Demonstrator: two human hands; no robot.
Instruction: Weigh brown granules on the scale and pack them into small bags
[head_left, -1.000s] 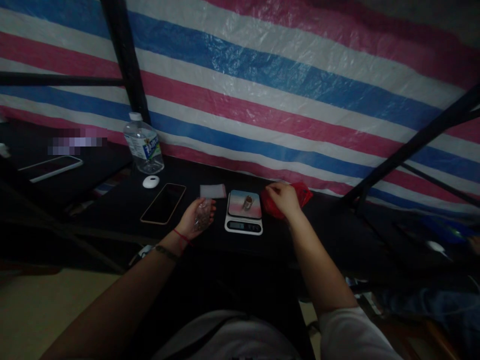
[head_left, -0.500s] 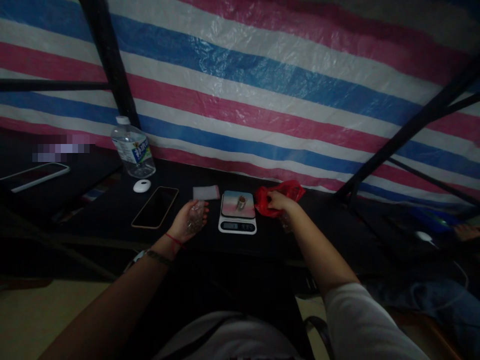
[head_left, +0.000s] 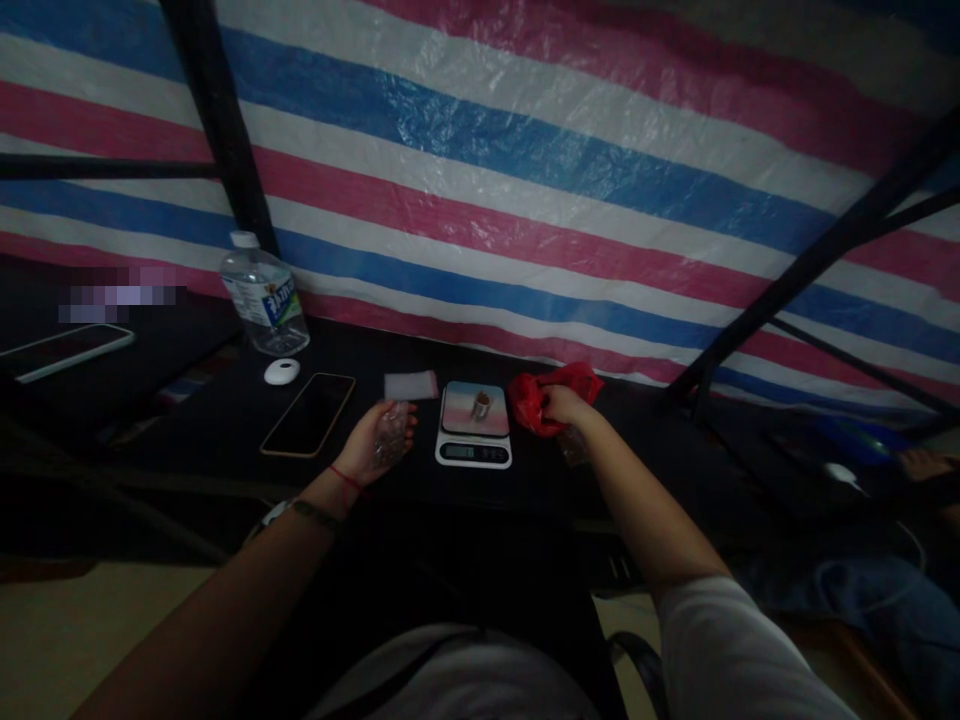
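Note:
My left hand is palm up, its fingers curled round a small clear plastic bag whose contents are too dim to name. Among the folds of a crumpled red plastic bag is my right hand; its fingertips are hidden there. Between the hands stands a white digital kitchen scale. A small, brownish, roll-shaped thing stands on its platform. Just behind my left hand lies a flat whitish packet with a reddish edge. Another clear plastic piece lies under my right wrist.
Left of my left hand lie a phone and a white rounded case. A clear bottle stands behind them. Another phone lies at far left. A striped sheet hangs behind. At far right another person's hand shows.
My right hand has shifted slightly within the red bag, and the bag's folds have changed shape a little. My left hand stays almost still with the clear bag.

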